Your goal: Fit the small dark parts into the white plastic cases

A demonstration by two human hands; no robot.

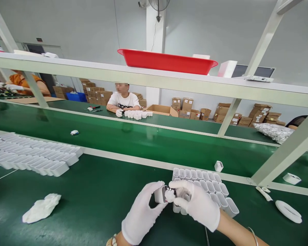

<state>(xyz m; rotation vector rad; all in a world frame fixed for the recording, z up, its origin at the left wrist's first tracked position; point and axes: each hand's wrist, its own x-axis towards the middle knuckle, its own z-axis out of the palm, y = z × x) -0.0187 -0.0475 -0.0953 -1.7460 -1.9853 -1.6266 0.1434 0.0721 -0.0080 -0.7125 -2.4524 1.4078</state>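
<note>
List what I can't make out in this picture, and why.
All in the head view:
- Inside of the red tray: hidden by its front wall.
- Some white cups: hidden behind the right hand.
- Inside of the held cup in the left hand: hidden by its wall.
- Print on the cardboard boxes: too small.

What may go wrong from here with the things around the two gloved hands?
The right hand pinches a small part, which might slip from the gloved grip.
The part meets the opening of the white case in the left hand; if tilted, it might scrape.
Rows of white cups stand close by; the right hand might knock them.
</note>
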